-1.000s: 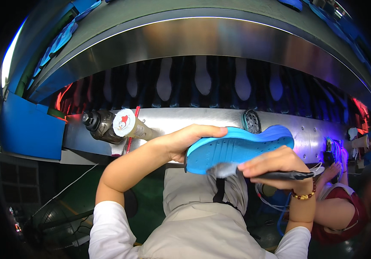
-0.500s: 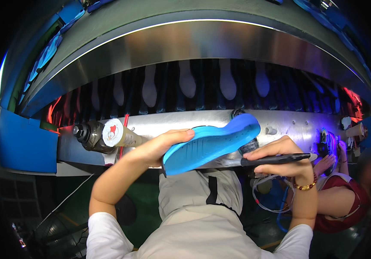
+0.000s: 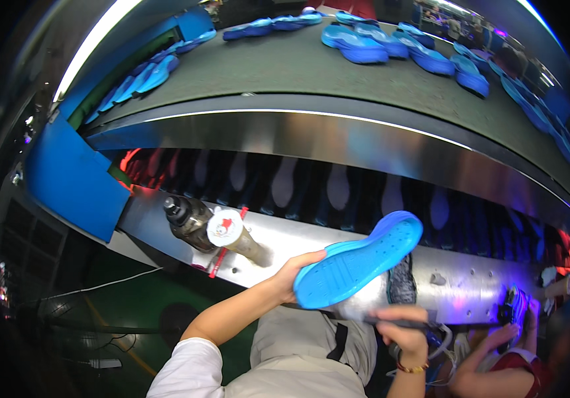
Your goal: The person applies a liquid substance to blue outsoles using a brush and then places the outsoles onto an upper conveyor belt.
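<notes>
A bright blue shoe sole (image 3: 358, 268) is tilted above the metal ledge, its grooved and dotted inner face toward me. My left hand (image 3: 293, 273) is closed on its left edge, near the wider end. Just below and right of the sole, my right hand (image 3: 403, 331) grips a brush (image 3: 423, 325) with a dark handle. The brush's pale bristles point left, close under the sole's lower edge. Motion blurs them, so I cannot tell whether they touch it. Behind the sole, a dark, smeared container (image 3: 401, 282) stands on the ledge.
A squeeze bottle with a black cap (image 3: 192, 222) and a white-lidded cup (image 3: 232, 232) stand on the metal ledge (image 3: 278, 232) at left. Beyond it, a green conveyor belt (image 3: 265, 73) carries several blue soles (image 3: 358, 46). A co-worker's arm and hands (image 3: 497, 338) are at right.
The view has swung, showing more of the conveyor belt. The sole now faces me more, its inner face turned up. The brush and my right hand have moved down and left beneath it.
</notes>
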A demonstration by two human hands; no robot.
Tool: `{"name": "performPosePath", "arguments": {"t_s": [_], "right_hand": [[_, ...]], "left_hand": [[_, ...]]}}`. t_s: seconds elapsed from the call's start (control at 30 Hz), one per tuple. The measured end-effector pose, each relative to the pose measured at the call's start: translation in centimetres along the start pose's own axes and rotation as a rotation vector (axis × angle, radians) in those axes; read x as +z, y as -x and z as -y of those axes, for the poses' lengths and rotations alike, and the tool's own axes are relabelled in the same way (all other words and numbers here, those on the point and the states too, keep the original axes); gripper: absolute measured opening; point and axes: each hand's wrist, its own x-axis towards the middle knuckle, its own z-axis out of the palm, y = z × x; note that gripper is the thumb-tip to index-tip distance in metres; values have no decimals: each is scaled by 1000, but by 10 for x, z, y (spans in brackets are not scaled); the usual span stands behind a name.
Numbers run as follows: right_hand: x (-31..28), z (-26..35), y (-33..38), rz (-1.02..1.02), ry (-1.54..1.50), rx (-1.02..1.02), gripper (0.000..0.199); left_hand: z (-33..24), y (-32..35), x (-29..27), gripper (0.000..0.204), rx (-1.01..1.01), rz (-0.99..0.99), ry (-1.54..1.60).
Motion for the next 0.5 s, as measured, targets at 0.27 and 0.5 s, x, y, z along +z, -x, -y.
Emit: {"name": "performPosePath", "arguments": {"t_s": [0.27,0.5], "right_hand": [[-61,-91,-1,-818,-744,29,21],[-68,-179,-33,-915,-1080,225,13]], "left_hand": [[-166,80,24,58,1016,205,-108],[-149,42,17,71,1037,202,151]]}}
